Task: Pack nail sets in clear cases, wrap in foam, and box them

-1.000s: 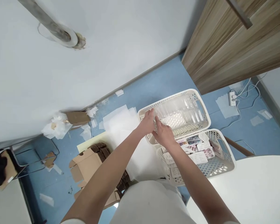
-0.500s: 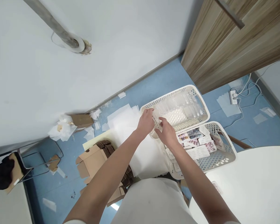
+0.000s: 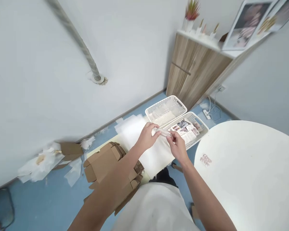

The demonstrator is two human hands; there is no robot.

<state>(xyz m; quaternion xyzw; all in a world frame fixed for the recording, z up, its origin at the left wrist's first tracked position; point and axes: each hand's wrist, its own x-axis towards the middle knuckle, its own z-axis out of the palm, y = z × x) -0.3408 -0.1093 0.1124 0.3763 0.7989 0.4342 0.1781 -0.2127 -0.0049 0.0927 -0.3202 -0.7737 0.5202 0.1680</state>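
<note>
Between them, my left hand [image 3: 147, 136] and my right hand [image 3: 178, 147] grip a slim clear plastic case [image 3: 163, 132], one at each end. They hold it above the near edge of the two white baskets. The farther basket [image 3: 150, 109] contains clear plastic pieces, too small to make out singly. In the nearer basket [image 3: 205, 124] lie several cards and packs [image 3: 188, 137] with coloured nail-like pieces. White sheets [image 3: 156, 158] are spread below my hands.
Flattened brown cardboard boxes [image 3: 103, 163] are stacked to the left. A round white table [image 3: 250, 176] stands at right, with a small pinkish nail set [image 3: 205, 159] on it. Behind the baskets rises a wooden cabinet [image 3: 197, 65]. Crumpled wrapping [image 3: 42, 162] lies by the wall.
My hands have lifted the clear case out of the farther basket and brought it toward me. The view has tilted up, showing the cabinet top and more of the table.
</note>
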